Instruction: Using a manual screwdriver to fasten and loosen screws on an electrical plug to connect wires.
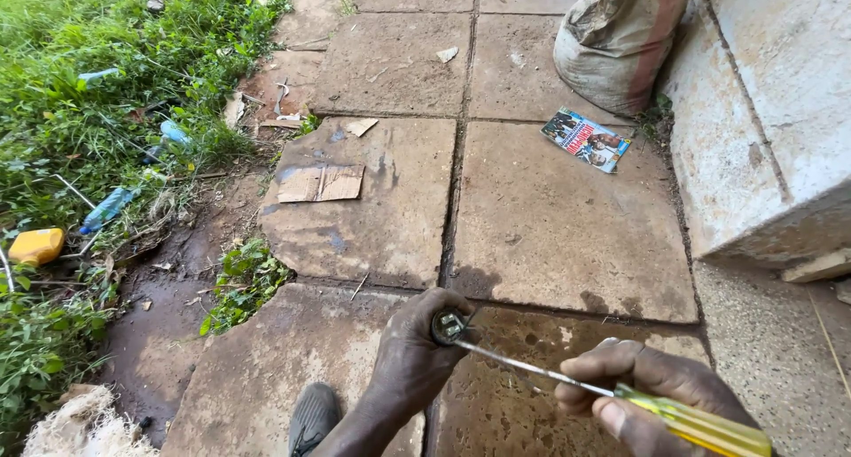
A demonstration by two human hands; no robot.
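My left hand [410, 359] is closed around a small round metal part [448, 326] held above the paving. My right hand [643, 388] grips a screwdriver [620, 393] with a yellow-green handle. Its thin metal shaft runs up and left, and the tip meets the round part. Just below my left forearm a grey shoe [312, 417] shows at the bottom edge.
Worn stone paving slabs [567, 226] cover the ground. A cardboard scrap [321, 183] and a printed leaflet [586, 140] lie on them. A filled sack [619, 36] leans by a concrete step [762, 111]. Grass with plastic bottles [108, 209] and a yellow container [36, 244] borders the left.
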